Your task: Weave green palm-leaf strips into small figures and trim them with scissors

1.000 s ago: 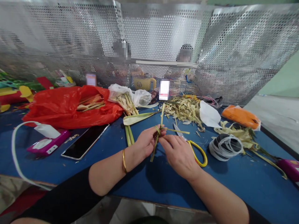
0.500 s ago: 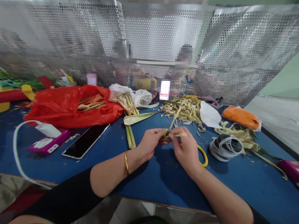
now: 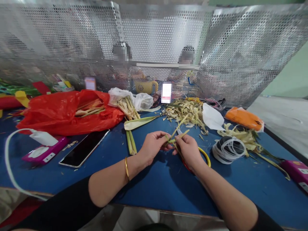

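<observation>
Green-yellow leaf strips [image 3: 178, 127] cross between my hands over the blue table [image 3: 154, 189]. The fingers of my left hand [image 3: 154, 144] pinch the strips where they meet. From the right, my right hand [image 3: 189, 149] grips a strip between thumb and fingers, with its pale end sticking out above the knuckles. Scissors with a yellow and red handle [image 3: 205, 156] lie under and beside my right hand, the blade tip showing past the fingers. Behind my left hand, a broad pale leaf [image 3: 141, 123] rests across green stalks [image 3: 131, 142].
Left are a red bag [image 3: 55, 112] of husks, a phone [image 3: 84, 149] and a purple power strip [image 3: 48, 154] with a white cable. A scrap pile [image 3: 187, 112], wire spool [image 3: 228, 150] and orange packet [image 3: 244, 118] sit right. People sit behind the perforated screen [image 3: 158, 41].
My hands have drawn slightly apart, and the crossing strips show more clearly between them. The red part of the scissors handle now shows. The whole view has shifted a little.
</observation>
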Action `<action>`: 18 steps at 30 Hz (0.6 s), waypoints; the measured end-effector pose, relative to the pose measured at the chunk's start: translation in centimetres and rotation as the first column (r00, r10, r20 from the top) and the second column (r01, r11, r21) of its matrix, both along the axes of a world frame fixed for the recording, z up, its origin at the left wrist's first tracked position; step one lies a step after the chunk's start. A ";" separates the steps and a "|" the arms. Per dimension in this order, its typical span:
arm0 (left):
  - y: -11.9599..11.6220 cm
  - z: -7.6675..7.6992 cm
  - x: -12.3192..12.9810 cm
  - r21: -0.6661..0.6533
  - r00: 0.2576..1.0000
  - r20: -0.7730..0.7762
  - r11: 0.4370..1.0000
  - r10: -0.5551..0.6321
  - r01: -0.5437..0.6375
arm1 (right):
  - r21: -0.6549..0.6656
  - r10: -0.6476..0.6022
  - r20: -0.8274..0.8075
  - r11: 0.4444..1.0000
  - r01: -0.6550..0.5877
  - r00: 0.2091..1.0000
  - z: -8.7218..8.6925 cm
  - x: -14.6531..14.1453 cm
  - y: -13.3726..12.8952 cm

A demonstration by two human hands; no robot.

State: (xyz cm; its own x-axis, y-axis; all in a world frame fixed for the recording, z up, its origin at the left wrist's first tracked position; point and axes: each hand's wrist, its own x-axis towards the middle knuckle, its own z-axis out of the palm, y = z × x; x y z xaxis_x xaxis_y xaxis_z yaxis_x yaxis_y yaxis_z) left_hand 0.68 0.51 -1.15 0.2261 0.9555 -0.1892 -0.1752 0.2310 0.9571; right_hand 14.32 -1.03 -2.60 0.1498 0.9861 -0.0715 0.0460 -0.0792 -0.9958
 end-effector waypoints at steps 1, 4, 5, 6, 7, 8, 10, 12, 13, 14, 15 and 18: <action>0.0 0.1 0.0 0.001 1.000 0.000 1.000 0.001 -0.001 | -0.018 -0.011 -0.052 1.000 0.010 0.999 0.0 -0.1 0.0; -0.1 0.4 -0.1 -0.013 1.000 -0.001 0.999 -0.031 0.031 | -0.064 -0.011 -0.123 0.998 0.003 0.992 0.3 -0.1 0.1; -0.1 0.5 -0.2 -0.022 0.999 0.000 0.999 -0.048 0.048 | -0.071 -0.002 -0.128 0.997 -0.007 0.992 0.3 -0.1 0.1; -0.1 0.6 -0.3 -0.031 0.998 0.004 0.997 -0.068 0.068 | -0.069 0.004 -0.127 0.998 -0.012 0.992 0.4 0.0 0.1; 0.0 0.6 -0.4 -0.037 0.996 0.013 0.995 -0.089 0.090 | -0.060 0.003 -0.124 0.998 -0.011 0.992 0.4 0.1 0.1; 0.1 0.7 -0.5 -0.040 0.993 0.026 0.992 -0.115 0.116 | -0.047 -0.001 -0.117 0.999 -0.005 0.993 0.5 0.1 0.1; 0.2 0.7 -0.7 -0.041 0.984 0.062 0.984 -0.169 0.171 | -0.021 -0.007 -0.105 1.000 0.005 0.994 0.5 0.3 0.2; 0.2 0.7 -0.8 -0.039 0.973 0.094 0.976 -0.212 0.216 | -0.010 -0.011 -0.102 1.000 0.010 0.995 0.5 0.4 0.2; 0.2 0.7 -0.7 -0.036 0.970 0.102 0.973 -0.221 0.226 | -0.010 -0.010 -0.106 1.000 0.009 0.994 0.5 0.4 0.2; 0.2 0.7 -0.7 -0.033 0.971 0.102 0.975 -0.217 0.221 | -0.014 -0.009 -0.114 1.000 0.008 0.993 0.6 0.3 0.2; 0.1 0.6 -0.6 -0.032 0.975 0.093 0.979 -0.199 0.203 | -0.023 -0.006 -0.125 1.000 0.004 0.992 0.6 0.2 0.1; 0.1 0.3 -0.4 -0.041 0.995 0.038 0.995 -0.095 0.096 | -0.064 0.010 -0.161 0.998 -0.021 0.987 0.7 -0.1 -0.2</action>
